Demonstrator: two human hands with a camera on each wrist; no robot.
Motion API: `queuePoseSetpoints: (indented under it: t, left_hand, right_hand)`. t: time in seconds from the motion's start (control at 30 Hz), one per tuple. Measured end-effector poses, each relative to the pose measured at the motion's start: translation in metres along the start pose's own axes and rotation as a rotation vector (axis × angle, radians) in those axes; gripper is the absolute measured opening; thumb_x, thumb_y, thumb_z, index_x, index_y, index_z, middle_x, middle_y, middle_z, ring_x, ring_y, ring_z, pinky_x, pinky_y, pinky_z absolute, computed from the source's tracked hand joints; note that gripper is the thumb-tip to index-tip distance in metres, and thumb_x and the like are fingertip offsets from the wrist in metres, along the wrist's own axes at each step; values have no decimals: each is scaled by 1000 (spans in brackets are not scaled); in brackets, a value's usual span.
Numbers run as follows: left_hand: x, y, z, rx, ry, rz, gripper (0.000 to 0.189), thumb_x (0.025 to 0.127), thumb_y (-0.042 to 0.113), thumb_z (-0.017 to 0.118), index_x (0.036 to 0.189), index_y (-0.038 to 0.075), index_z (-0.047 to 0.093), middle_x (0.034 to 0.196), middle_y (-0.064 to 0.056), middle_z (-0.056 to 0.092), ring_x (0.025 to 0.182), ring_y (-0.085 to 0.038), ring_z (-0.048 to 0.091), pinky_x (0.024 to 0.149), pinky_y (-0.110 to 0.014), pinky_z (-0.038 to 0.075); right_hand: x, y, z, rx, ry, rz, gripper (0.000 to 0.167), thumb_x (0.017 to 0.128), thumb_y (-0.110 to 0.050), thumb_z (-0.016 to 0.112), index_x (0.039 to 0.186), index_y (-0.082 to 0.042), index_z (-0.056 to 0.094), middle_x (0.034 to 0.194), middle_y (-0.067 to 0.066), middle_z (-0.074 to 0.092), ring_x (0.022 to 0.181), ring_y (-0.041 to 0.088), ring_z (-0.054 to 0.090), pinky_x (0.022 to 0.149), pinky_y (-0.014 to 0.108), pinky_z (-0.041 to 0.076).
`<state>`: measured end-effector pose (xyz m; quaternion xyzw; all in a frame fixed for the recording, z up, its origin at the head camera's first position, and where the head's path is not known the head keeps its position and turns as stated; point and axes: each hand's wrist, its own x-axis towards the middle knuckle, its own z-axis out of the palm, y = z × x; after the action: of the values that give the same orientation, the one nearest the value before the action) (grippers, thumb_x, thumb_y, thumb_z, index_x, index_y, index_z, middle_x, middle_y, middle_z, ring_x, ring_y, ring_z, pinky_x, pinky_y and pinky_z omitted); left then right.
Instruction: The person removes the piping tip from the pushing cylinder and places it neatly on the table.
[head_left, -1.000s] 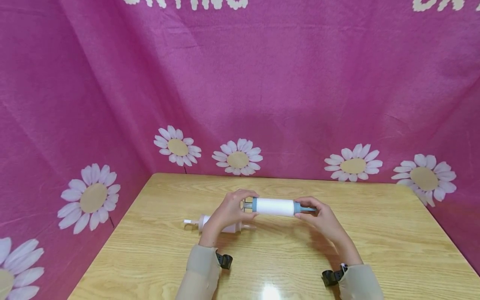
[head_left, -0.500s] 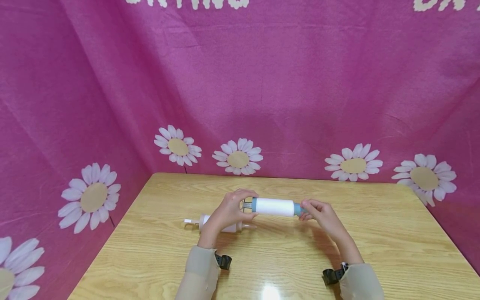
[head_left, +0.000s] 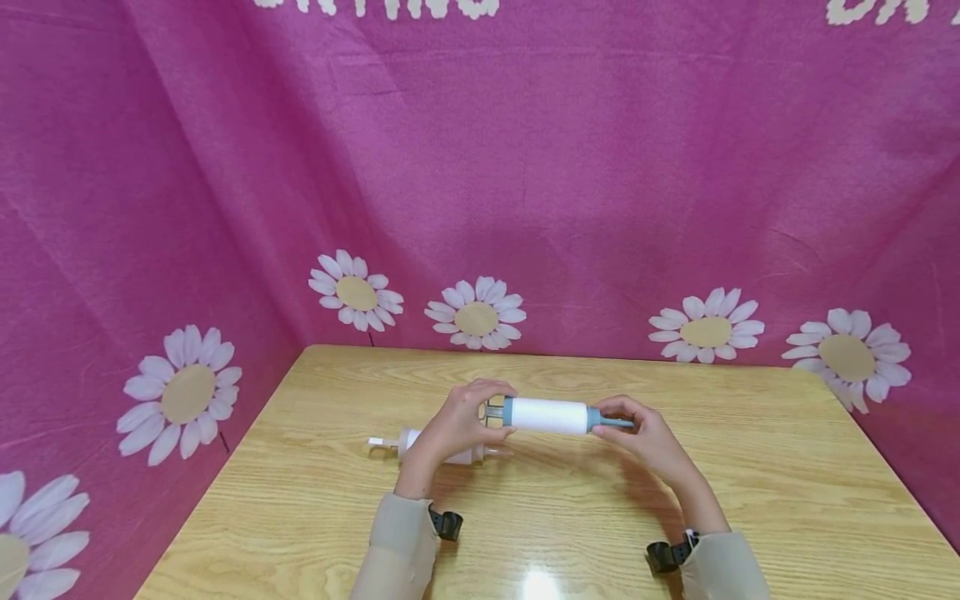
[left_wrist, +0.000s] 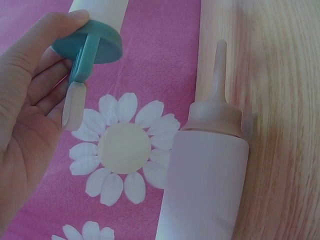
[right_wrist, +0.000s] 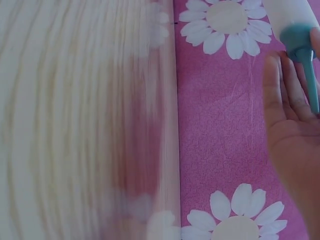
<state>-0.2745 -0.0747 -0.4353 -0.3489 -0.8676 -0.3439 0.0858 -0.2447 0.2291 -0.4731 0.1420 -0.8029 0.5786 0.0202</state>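
A white nozzle bottle (head_left: pixel 551 415) with blue-green ends lies level in the air between both hands. My left hand (head_left: pixel 456 421) grips its left end, thumb and fingers around the blue-green cap (left_wrist: pixel 106 44), which has a slim frame-like handle (left_wrist: pixel 85 62) with a pale tip. At the other end, my right hand (head_left: pixel 647 429) pinches the collar (right_wrist: pixel 296 37) at the base of the narrow nozzle (right_wrist: pixel 310 80). A second bottle (left_wrist: pixel 205 185), white with beige ends and a thin nozzle, lies on the table behind my left wrist, partly hidden in the head view.
Both hands are above a wood-grain table (head_left: pixel 750 467). A magenta cloth (head_left: pixel 585 183) with white daisies hangs behind it and along the sides. Black wrist cameras are strapped at both sleeves, the left camera (head_left: pixel 447 525) and the right camera (head_left: pixel 663 557).
My right-hand fingers closed over the nozzle half a second ago, hiding it. Now they are back around the collar, and the nozzle shows between them. My left hand has stayed on the cap.
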Motion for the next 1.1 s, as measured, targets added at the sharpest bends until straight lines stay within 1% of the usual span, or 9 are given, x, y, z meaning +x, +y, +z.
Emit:
queuePoseSetpoints:
  t: [0.17, 0.3, 0.4, 0.53, 0.6, 0.67, 0.87, 0.97, 1.1]
  left_hand:
    - [-2, 0, -1, -10, 7, -11, 46, 77, 18, 83, 119, 14, 66, 126, -3, 67, 118, -20, 61, 97, -38, 55]
    - [-3, -1, -2, -8, 12, -10, 46, 77, 18, 83, 120, 13, 66, 125, -3, 68, 118, -20, 61, 96, -37, 56]
    - [-3, 0, -2, -6, 13, -2, 45, 78, 19, 83, 119, 14, 66, 125, -3, 68, 118, -20, 61, 96, -37, 56]
    - [-3, 1, -3, -6, 10, 4, 45, 78, 18, 83, 120, 14, 67, 125, -4, 68, 118, -20, 61, 96, -36, 56]
    - [-4, 1, -4, -4, 9, 8, 45, 78, 18, 83, 119, 14, 67, 125, -4, 68, 118, -20, 61, 95, -36, 56]
    - [-4, 2, -5, -7, 7, 10, 45, 78, 17, 83, 119, 13, 67, 125, -4, 67, 118, -20, 61, 96, -36, 57]
    - [-6, 5, -6, -5, 0, 11, 43, 77, 17, 83, 118, 13, 67, 124, -4, 68, 119, -21, 61, 98, -36, 56]
    - [-6, 5, -6, -6, 0, 5, 44, 77, 16, 83, 118, 13, 67, 124, -5, 68, 121, -22, 61, 100, -38, 54]
    - [-6, 5, -6, -10, -1, -4, 45, 77, 16, 83, 119, 11, 67, 125, -5, 68, 123, -24, 60, 102, -40, 53]
  right_hand:
    - [-1, 1, 4, 26, 13, -73, 40, 88, -9, 71, 123, 4, 56, 106, -21, 64, 95, -3, 63, 81, 17, 56]
    - [-1, -1, 4, 42, 23, -89, 40, 95, -10, 63, 130, 6, 51, 113, -16, 63, 103, -6, 59, 86, 14, 53]
    - [0, -5, 3, 32, 44, -29, 39, 103, -21, 50, 130, 7, 51, 109, -14, 64, 100, -7, 60, 87, 14, 53]
    - [3, -9, 1, 55, 10, 57, 48, 106, -30, 39, 120, 13, 55, 94, -5, 69, 84, 5, 69, 80, 29, 60]
    - [3, -9, 1, 82, -27, 86, 46, 106, -29, 41, 114, 15, 56, 87, 1, 70, 77, 12, 70, 75, 36, 62]
    - [3, -8, 1, 83, -61, 91, 43, 105, -26, 44, 110, 14, 57, 82, 3, 71, 75, 13, 71, 74, 38, 62]
    - [-1, -5, 2, 67, -94, 41, 33, 102, -19, 52, 114, 11, 57, 91, -9, 69, 82, 11, 70, 81, 41, 60]
    - [-2, -4, 1, 57, -89, 27, 33, 99, -18, 57, 120, 8, 57, 97, -14, 68, 88, 8, 68, 84, 38, 60]
    - [-3, -3, 1, 24, -72, 5, 33, 96, -17, 62, 123, 2, 57, 103, -19, 66, 94, 3, 64, 84, 25, 57]
